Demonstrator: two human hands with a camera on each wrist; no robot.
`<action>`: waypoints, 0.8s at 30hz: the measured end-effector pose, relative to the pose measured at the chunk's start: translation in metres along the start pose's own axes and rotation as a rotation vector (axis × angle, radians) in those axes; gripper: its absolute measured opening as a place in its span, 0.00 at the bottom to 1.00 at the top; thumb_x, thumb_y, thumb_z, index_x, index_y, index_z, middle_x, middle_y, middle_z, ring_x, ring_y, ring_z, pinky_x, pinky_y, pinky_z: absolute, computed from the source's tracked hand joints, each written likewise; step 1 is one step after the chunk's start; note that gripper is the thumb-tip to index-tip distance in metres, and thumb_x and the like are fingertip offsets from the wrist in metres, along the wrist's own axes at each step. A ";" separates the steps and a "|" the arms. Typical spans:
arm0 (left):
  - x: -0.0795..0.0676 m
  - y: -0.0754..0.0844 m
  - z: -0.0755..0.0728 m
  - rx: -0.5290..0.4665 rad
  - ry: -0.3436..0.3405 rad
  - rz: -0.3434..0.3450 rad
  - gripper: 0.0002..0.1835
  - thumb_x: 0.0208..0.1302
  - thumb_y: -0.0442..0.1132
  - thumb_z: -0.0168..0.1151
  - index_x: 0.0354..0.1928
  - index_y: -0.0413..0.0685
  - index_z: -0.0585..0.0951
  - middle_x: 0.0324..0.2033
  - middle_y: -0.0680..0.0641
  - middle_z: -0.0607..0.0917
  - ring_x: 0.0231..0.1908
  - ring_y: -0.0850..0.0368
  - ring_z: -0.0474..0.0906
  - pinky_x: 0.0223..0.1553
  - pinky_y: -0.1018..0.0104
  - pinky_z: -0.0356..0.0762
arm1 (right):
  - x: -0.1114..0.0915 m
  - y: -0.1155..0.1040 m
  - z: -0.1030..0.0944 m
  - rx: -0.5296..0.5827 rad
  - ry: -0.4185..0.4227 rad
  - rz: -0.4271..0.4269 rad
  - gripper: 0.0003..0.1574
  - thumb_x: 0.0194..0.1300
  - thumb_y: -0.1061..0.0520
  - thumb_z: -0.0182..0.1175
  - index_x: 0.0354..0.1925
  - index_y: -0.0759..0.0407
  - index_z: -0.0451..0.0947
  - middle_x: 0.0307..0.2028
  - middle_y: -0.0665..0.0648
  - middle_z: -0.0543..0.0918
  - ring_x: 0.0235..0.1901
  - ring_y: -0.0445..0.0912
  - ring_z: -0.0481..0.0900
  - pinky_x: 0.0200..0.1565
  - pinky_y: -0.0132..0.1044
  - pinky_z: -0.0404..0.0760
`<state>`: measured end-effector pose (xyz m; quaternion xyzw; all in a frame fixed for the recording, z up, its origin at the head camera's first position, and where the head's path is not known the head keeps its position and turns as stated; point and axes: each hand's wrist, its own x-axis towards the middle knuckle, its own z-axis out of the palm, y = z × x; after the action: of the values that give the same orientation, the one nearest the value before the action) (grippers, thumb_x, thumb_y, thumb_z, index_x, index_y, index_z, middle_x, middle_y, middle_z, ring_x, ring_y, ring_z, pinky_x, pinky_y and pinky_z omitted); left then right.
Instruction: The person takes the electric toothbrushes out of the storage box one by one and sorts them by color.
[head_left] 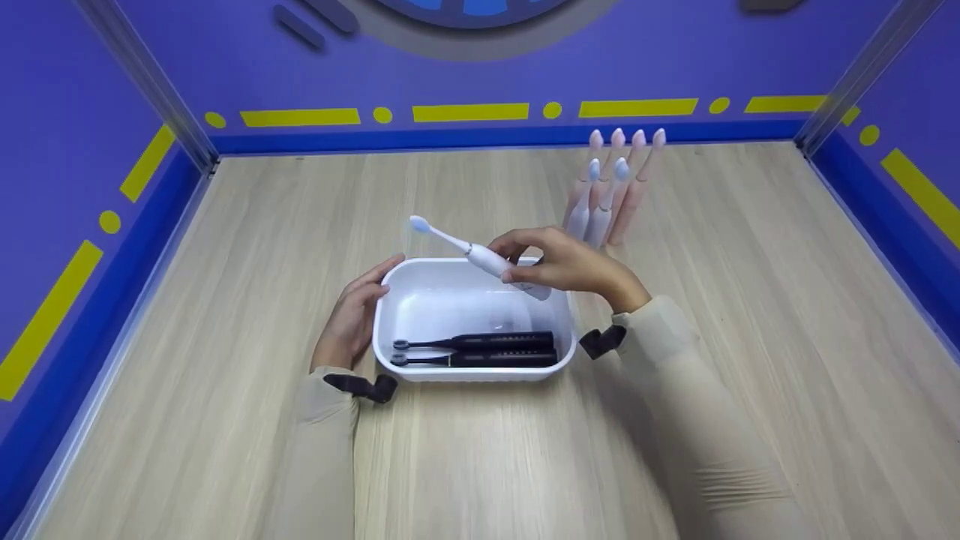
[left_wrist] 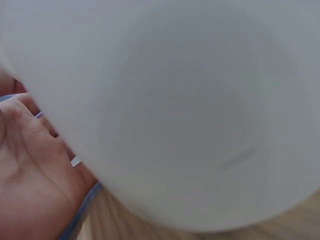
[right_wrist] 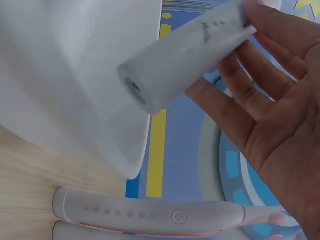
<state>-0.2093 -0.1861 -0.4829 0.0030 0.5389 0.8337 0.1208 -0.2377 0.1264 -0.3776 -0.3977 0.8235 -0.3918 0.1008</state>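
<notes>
A white plastic tub (head_left: 474,294) sits mid-table with two black electric toothbrushes (head_left: 480,349) lying side by side along its near wall. My right hand (head_left: 564,264) pinches a white electric toothbrush (head_left: 480,255) by its handle, holding it tilted over the tub's far rim, blue-bristled head pointing left. The right wrist view shows the handle's butt end (right_wrist: 170,65) between my fingers. My left hand (head_left: 352,319) rests flat against the tub's left wall; the left wrist view is filled by that wall (left_wrist: 190,115) beside my palm (left_wrist: 35,185).
Several pink and white toothbrushes (head_left: 611,191) lie in a row on the wooden table behind the tub; two of them (right_wrist: 150,217) show in the right wrist view. Blue walls with yellow markings close the table on three sides.
</notes>
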 end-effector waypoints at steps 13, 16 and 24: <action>-0.002 0.000 0.000 0.036 0.000 -0.011 0.31 0.64 0.27 0.38 0.71 0.39 0.61 0.73 0.47 0.59 0.72 0.54 0.56 0.72 0.59 0.53 | -0.016 0.010 -0.006 0.113 0.191 -0.025 0.23 0.60 0.61 0.65 0.54 0.64 0.78 0.45 0.61 0.84 0.45 0.47 0.79 0.45 0.43 0.84; -0.002 0.001 0.000 0.037 0.000 -0.012 0.31 0.65 0.27 0.38 0.71 0.40 0.61 0.73 0.47 0.59 0.72 0.54 0.56 0.72 0.60 0.54 | -0.018 0.013 -0.006 0.127 0.231 -0.029 0.23 0.59 0.62 0.65 0.53 0.65 0.78 0.46 0.61 0.84 0.45 0.45 0.79 0.44 0.35 0.83; -0.002 0.001 0.001 0.034 0.000 -0.003 0.30 0.65 0.27 0.38 0.71 0.38 0.60 0.73 0.46 0.59 0.72 0.54 0.54 0.72 0.59 0.52 | -0.025 0.020 -0.004 0.157 0.337 -0.072 0.22 0.59 0.66 0.64 0.53 0.69 0.77 0.46 0.64 0.84 0.45 0.42 0.79 0.44 0.29 0.82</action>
<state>-0.2074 -0.1863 -0.4816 0.0045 0.5528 0.8244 0.1218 -0.2348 0.1546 -0.3928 -0.3467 0.7808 -0.5193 -0.0219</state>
